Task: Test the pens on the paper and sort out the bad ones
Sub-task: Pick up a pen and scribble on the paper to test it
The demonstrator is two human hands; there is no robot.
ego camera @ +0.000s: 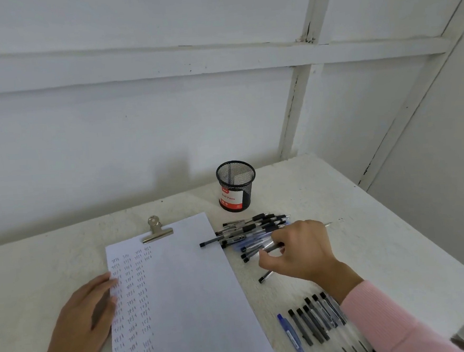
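Slim clear pen [271,246] in right hand [302,250], left hand [89,309] flat on paper [183,283]

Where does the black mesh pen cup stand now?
In the head view, the mesh cup stands right of centre, behind the loose pen pile.

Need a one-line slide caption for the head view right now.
The right hand pinches a pen from the loose pile while the left hand rests on the scribbled paper.

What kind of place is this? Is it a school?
Probably just a plain writing desk in a corner, not clearly a school: a white table against bare white walls, a mesh pen cup, and clipped paper with test scribbles.
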